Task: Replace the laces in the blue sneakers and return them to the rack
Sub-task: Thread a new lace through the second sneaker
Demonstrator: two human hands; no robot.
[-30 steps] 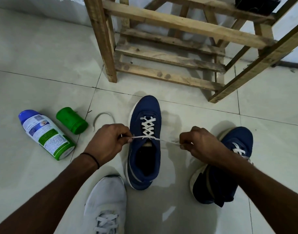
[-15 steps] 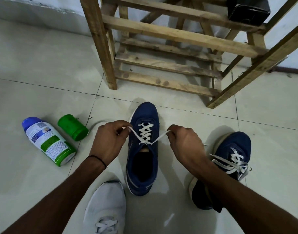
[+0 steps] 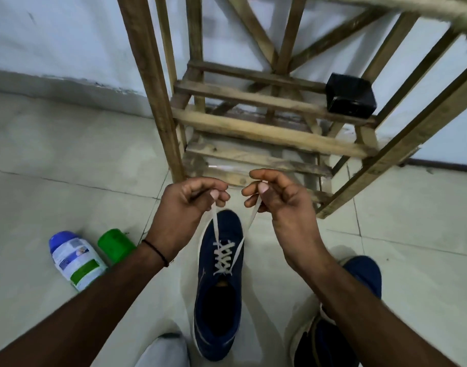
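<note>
Head view, looking down at a pale tiled floor (image 3: 68, 154) with two blue sneakers on it. The first blue sneaker (image 3: 219, 287) lies in the middle, toe pointing far toward one wooden rack (image 3: 253, 128). One white lace (image 3: 223, 256) crosses the eyelets nearest its toe. Two hands are raised above the toe. The left hand (image 3: 184, 205) pinches the left lace end and the right hand (image 3: 280, 200) pinches the right end, with both strands drawn taut. The second blue sneaker (image 3: 359, 276) lies near right, largely hidden behind the right forearm. One black box (image 3: 350, 98) sits on the rack's right side. At left, one blue-capped bottle (image 3: 73, 258) lies just beside one green container (image 3: 116, 245). One white shoe (image 3: 163, 350) shows at the near edge.
</note>
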